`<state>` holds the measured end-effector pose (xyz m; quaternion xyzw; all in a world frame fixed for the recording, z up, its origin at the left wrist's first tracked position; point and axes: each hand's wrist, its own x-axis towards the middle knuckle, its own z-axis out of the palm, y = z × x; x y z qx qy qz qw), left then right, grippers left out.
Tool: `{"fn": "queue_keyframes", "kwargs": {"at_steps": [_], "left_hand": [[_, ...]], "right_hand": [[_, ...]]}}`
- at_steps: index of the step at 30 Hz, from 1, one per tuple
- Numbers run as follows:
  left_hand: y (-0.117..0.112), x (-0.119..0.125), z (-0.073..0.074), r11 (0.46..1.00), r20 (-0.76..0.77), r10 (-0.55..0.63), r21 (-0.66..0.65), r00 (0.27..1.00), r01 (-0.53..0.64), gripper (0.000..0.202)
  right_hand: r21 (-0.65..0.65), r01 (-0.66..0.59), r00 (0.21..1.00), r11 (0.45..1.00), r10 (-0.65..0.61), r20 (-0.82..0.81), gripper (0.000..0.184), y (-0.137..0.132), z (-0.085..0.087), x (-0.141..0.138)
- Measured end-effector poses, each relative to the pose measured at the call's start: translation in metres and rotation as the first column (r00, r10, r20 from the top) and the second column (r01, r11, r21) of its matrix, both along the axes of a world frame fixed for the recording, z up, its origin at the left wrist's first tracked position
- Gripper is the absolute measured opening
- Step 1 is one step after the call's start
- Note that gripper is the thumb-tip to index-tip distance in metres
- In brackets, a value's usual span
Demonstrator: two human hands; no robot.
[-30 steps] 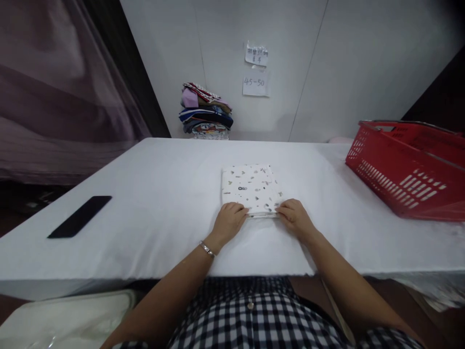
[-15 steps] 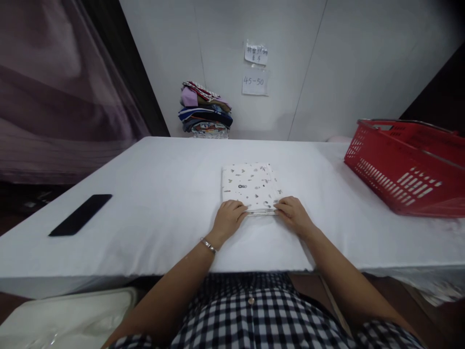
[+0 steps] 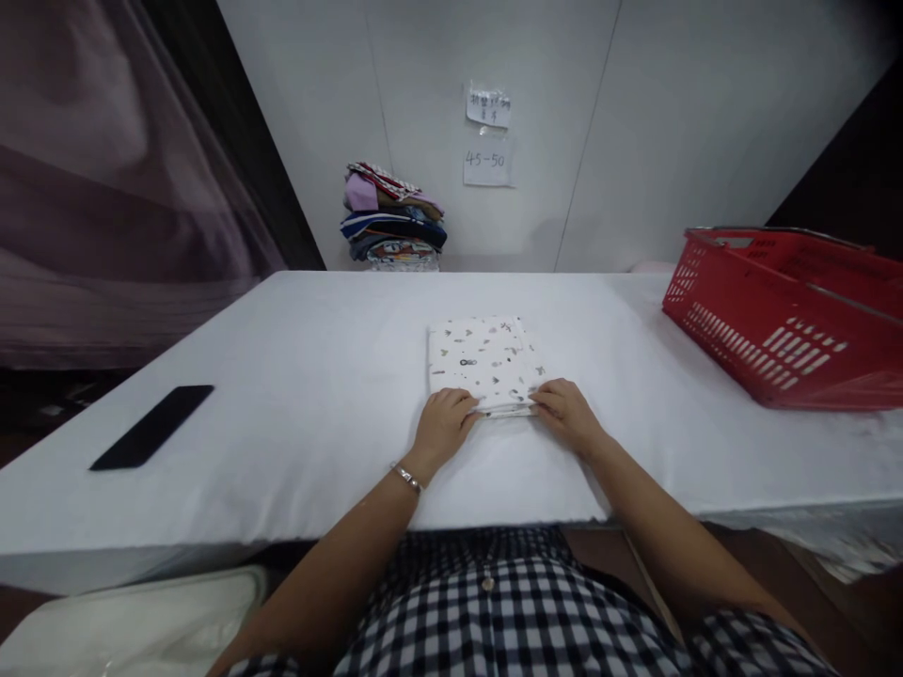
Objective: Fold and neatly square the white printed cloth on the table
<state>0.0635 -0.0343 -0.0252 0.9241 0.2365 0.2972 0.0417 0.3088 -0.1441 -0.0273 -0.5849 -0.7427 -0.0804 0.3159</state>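
Observation:
A folded white cloth with small dark prints lies flat in the middle of the white table. My left hand grips the cloth's near left corner with curled fingers. My right hand grips the near right corner the same way. A thin bracelet sits on my left wrist. Both forearms reach over the table's front edge.
A red plastic basket stands at the right of the table. A black phone lies near the left edge. A pile of folded clothes sits at the far side by the wall, under two paper notes. A white bag is below left.
My hands stay on the cloth's near edge. The view has shifted slightly; nothing on the table has moved.

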Motion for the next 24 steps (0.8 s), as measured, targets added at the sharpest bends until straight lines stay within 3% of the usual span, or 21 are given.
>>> {"fn": "queue_keyframes", "kwargs": {"at_steps": [5, 16, 20, 24], "left_hand": [[-0.0003, 0.0017, 0.0015, 1.0, 0.011, 0.0, 0.015, 1.0, 0.0, 0.014], [-0.0026, 0.0024, 0.0038, 1.0, -0.004, -0.015, 0.023, 1.0, 0.015, 0.014], [-0.004, -0.0004, 0.0031, 0.999, -0.02, -0.028, 0.015, 0.999, 0.028, 0.029], [-0.0026, 0.0016, 0.0019, 1.0, -0.016, -0.008, 0.018, 1.0, 0.009, 0.02]], "right_hand": [[0.086, 0.059, 0.998, 0.995, -0.059, -0.002, 0.016, 0.0012, -0.0012, -0.0016], [-0.012, -0.023, 1.0, 1.0, 0.023, 0.001, 0.019, -0.0039, 0.0029, -0.0005], [-0.04, -0.036, 0.999, 0.999, 0.036, 0.015, 0.023, -0.0035, 0.0012, 0.0025], [-0.015, -0.014, 1.0, 1.0, 0.014, 0.016, 0.017, -0.0012, -0.0003, 0.002]]}}
